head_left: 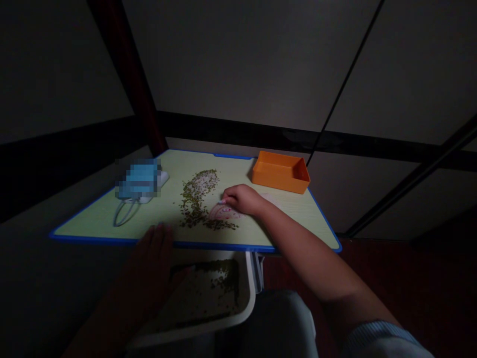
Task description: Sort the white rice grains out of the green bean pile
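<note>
My right hand point(243, 199) is closed over the low table point(298, 219), its fingers gripping the edge of a thin, pink-patterned, see-through sheet point(218, 213) whose exact kind I cannot make out. Left of and below that sheet, small greenish-brown grains point(193, 199) lie scattered in a curved patch, with paler bits among them at the far end. My left hand point(154, 243) is in shadow, fingers stretched out flat at the table's near edge. Beneath the edge, a white bin point(250, 298) holds more of the grains, heaped towards its far right corner.
An orange open box point(280, 176) stands at the table's back right. On the left, a blurred blue object point(139, 176) lies with a white device and a looped cable point(124, 211). Wall panels rise directly behind the table. My knee is beside the bin.
</note>
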Motion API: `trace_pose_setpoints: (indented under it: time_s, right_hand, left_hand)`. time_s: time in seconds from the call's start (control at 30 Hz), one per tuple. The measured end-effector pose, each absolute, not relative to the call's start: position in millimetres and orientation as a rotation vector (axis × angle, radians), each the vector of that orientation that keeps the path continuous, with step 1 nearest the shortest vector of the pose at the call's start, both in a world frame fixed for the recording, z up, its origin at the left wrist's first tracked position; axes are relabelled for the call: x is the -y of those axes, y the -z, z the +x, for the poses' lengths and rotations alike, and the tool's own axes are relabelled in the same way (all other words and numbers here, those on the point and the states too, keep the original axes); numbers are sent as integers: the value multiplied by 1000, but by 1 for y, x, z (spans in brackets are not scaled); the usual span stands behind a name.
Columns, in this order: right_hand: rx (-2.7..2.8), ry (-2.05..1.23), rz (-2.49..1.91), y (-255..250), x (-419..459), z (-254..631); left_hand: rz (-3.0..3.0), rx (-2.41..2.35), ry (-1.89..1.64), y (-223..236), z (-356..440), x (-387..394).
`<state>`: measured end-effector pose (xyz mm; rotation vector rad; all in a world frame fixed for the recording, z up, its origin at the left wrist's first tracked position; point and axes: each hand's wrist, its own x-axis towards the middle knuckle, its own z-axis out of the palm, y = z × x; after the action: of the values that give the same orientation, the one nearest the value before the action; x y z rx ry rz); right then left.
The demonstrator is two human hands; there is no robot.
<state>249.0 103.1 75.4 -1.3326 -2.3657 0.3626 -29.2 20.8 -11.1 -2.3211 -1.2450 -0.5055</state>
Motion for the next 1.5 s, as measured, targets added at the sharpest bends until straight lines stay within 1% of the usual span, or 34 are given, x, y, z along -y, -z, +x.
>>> trace_pose_setpoints:
  time_s: [0.2, 0.43, 0.73, 0.93, 1.07, 1.13, 1.3, 1.37, 1.43, 1.5]
  right_hand:
    - [2315, -621, -1231, -77, -102, 252]
    - [2279, -818, -1179, -81, -97, 254]
    - [2326, -897, -1200, -87, -93, 258]
    - [2294, -783, -1349, -88, -93, 260]
    - [2251, -676, -1347, -88, -97, 267]
    - [2200, -723, -1313, -88, -98, 270]
    - [2242, -1112, -1246, -90, -92, 266]
    - [2289, -1202, -1235, -89, -90, 262]
    - [2320, -1198, -1228, -88, -89, 258]
    - [2341, -1102, -1260, -87, -89, 255]
  left_hand:
    - [-2322, 1266, 513, 11, -28, -20]
    - [-2326, 1261, 511, 9, -27, -19]
    - [-2327, 1292, 501, 7, -26, -19]
    - [-2327, 1294, 497, 8, -27, -19]
    - [-2324, 1287, 495, 10, -28, -20]
    - [-2326, 1284, 491, 11, -28, -20]
    - [-2315, 1298, 485, 14, -28, -21]
    - [-2307, 1305, 487, 15, -29, -21]
    - [-2306, 1307, 488, 16, -29, -21]
    - [-2315, 1304, 484, 16, -29, -20]
